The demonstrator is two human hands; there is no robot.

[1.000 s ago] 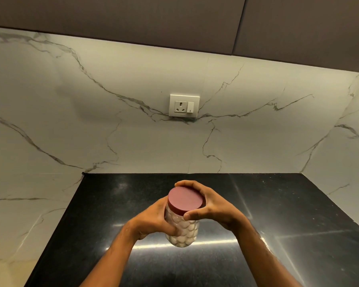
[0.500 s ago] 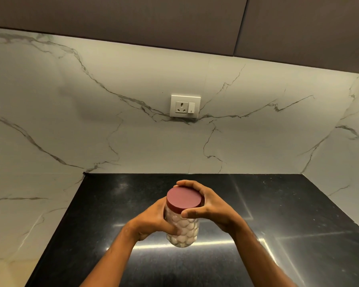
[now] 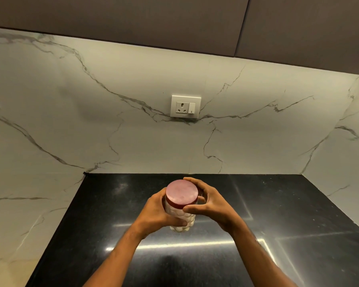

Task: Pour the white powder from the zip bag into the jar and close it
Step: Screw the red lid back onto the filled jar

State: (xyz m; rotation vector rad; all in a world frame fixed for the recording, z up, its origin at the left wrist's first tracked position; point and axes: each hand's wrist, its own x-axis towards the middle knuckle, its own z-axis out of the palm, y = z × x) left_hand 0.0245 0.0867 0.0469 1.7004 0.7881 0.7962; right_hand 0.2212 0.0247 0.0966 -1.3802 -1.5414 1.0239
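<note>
Jar (image 3: pixel 181 219) upright near table (image 3: pixel 298 214) back edge, red lid (image 3: pixel 181 193) on. Left hand (image 3: pixel 155 212) wrapped around body. Right hand (image 3: pixel 212 206) grip closed on lid rim.

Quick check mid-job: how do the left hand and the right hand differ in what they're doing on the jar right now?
The left hand wraps the jar around its dimpled white body, while the right hand curls round the red lid at the top. The left hand sits lower, thumb across the jar's front; the right hand sits higher, fingers arched behind the lid's rim and thumb at its front edge. Both are bare and closed on the same upright jar.
</note>
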